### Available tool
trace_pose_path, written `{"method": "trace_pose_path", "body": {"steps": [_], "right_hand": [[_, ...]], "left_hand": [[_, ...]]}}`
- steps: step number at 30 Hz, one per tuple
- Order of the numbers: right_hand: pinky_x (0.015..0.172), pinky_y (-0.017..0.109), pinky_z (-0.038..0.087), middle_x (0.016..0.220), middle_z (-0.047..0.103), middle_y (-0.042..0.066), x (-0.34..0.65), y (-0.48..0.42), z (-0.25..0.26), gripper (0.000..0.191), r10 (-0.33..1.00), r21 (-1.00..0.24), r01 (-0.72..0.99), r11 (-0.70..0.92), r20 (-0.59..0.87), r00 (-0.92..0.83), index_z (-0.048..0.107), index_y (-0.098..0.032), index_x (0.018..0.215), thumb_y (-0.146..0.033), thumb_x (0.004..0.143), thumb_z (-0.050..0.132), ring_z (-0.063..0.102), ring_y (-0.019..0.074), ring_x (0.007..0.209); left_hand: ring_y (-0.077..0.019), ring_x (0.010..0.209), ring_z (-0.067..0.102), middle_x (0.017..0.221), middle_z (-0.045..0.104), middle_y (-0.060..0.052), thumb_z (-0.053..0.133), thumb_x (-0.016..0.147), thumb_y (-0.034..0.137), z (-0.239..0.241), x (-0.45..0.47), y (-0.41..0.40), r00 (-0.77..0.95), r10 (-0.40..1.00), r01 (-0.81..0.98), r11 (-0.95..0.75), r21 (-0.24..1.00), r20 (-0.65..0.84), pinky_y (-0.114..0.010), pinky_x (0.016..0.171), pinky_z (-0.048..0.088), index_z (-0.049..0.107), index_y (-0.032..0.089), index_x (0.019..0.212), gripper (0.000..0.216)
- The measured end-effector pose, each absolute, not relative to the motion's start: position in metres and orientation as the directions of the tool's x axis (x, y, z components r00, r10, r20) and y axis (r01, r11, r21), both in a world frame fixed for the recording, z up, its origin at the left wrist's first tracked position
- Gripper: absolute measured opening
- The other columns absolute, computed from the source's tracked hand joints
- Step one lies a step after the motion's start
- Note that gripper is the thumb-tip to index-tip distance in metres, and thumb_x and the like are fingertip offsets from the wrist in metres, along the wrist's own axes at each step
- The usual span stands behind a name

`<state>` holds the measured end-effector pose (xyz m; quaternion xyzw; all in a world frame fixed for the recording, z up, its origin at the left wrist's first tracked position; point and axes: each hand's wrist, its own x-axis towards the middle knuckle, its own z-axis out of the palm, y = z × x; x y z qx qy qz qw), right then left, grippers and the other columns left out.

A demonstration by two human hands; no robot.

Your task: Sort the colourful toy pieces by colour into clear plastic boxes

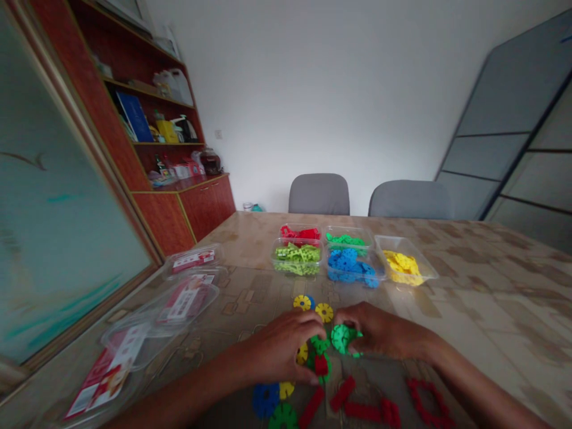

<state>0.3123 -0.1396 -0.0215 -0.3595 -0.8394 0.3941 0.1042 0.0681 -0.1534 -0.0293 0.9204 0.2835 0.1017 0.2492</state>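
Observation:
My left hand [286, 345] curves around a small cluster of notched plastic discs. Its fingertips touch a green disc [320, 344], and its thumb lies beside a red piece [320, 365] on another green disc. My right hand [369, 328] is closed on several green notched discs [342, 338], just right of the left hand. Yellow discs [324, 312] lie beyond my hands. Below my left wrist are a blue disc [266, 400] and a loose green disc [283, 416]. Red strips [343, 393] and a red ring of joined pieces [428, 403] lie nearest me.
Clear tubs hold red [300, 234], lime [297, 256], green [346, 241], blue [348, 265] and yellow pieces [402, 265]. Transparent lids [190, 298] with labels lie at left. Two grey chairs [319, 193] stand behind the table [482, 310]. A wooden cabinet [205, 205] is at back left.

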Motion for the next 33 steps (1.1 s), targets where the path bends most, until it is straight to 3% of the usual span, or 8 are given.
{"method": "trace_pose_path", "body": {"steps": [4,10,16,20,26,33], "right_hand": [[0.058,0.022,0.035,0.066,0.049,-0.005,0.313,-0.137,-0.022,0.013,0.707,-0.732,0.539,0.416,-0.112,-0.698,0.061,-0.018,0.077,-0.009,0.069,0.060,0.047,0.0121,0.065],[0.058,0.022,0.033,0.064,0.046,-0.006,0.316,-0.136,-0.016,0.008,0.700,-0.711,0.550,0.439,-0.113,-0.705,0.061,-0.017,0.076,-0.010,0.073,0.058,0.045,0.0113,0.064],[0.058,0.022,0.033,0.065,0.047,-0.006,0.318,-0.136,-0.017,0.007,0.684,-0.748,0.526,0.404,-0.135,-0.717,0.063,-0.018,0.079,-0.014,0.075,0.060,0.045,0.0111,0.064],[0.059,0.022,0.033,0.067,0.049,-0.005,0.316,-0.136,-0.018,0.013,0.692,-0.740,0.538,0.404,-0.137,-0.709,0.064,-0.018,0.084,-0.012,0.073,0.060,0.046,0.0118,0.065],[0.060,0.021,0.034,0.068,0.050,-0.005,0.315,-0.132,-0.019,0.013,0.687,-0.708,0.556,0.434,-0.139,-0.713,0.064,-0.016,0.083,-0.011,0.072,0.061,0.046,0.0113,0.066],[0.061,0.022,0.035,0.071,0.052,-0.003,0.315,-0.135,-0.019,0.011,0.695,-0.680,0.572,0.459,-0.126,-0.708,0.063,-0.016,0.084,-0.011,0.076,0.058,0.048,0.0126,0.069]], "left_hand": [[-0.0241,0.109,0.052,0.117,0.057,-0.005,0.077,0.071,0.035,-0.031,0.068,-0.154,0.814,0.580,0.480,-0.707,0.519,0.038,-0.033,0.092,0.040,0.054,0.025,0.114,0.050],[-0.0202,0.101,0.055,0.107,0.058,-0.003,0.073,0.074,0.015,-0.030,0.065,-0.155,0.800,0.599,0.494,-0.688,0.532,0.033,-0.027,0.085,0.042,0.058,0.022,0.103,0.034],[-0.0244,0.112,0.050,0.123,0.053,-0.006,0.074,0.076,0.028,-0.026,0.071,-0.156,0.841,0.539,0.426,-0.718,0.550,0.051,-0.032,0.094,0.038,0.050,0.027,0.126,0.055],[-0.0213,0.105,0.053,0.115,0.054,-0.004,0.076,0.074,0.027,-0.030,0.075,-0.155,0.839,0.543,0.431,-0.705,0.563,0.039,-0.028,0.087,0.041,0.058,0.024,0.110,0.041],[-0.0173,0.090,0.052,0.098,0.053,0.000,0.079,0.069,0.020,-0.034,0.074,-0.158,0.769,0.639,0.529,-0.618,0.581,-0.021,-0.023,0.072,0.037,0.052,0.021,0.100,0.041],[-0.0171,0.101,0.049,0.105,0.051,0.000,0.068,0.077,0.009,-0.031,0.070,-0.165,0.787,0.617,0.481,-0.636,0.603,0.022,-0.023,0.082,0.037,0.052,0.022,0.094,0.027]]}}
